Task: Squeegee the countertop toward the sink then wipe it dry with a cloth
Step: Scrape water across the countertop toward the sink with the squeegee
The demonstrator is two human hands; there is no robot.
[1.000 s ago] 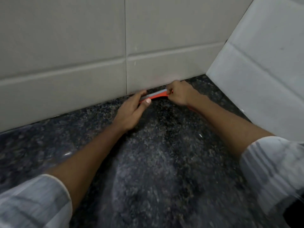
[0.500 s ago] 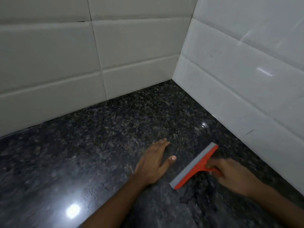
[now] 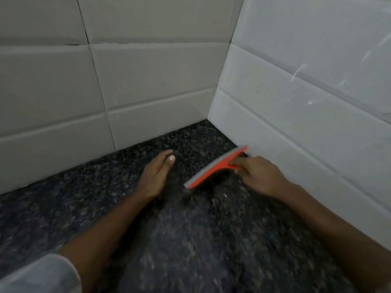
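Dim, even indoor light with no visible source. The tiled walls (image 3: 148, 81) read flat grey, the right wall slightly brighter with faint streaky glare near its upper edge. Motion blur smears the dark speckled counter (image 3: 190, 240), most strongly toward the lower edge. Soft shadow lies under the squeegee (image 3: 213, 169). Wide-angle distortion bends tile lines outward.

Ahead of you the table (image 3: 63, 208) ends at the tiled back wall (image 3: 148, 81), and the tiled side wall (image 3: 306, 113) closes off your right, the two meeting in a corner. The squeegee (image 3: 213, 169) lies slantwise just beside the side wall, its far tip almost touching, with your right hand (image 3: 260, 176) on it. Your left hand (image 3: 155, 176) lies flat near the back wall; open table runs between the hands and off to your left.
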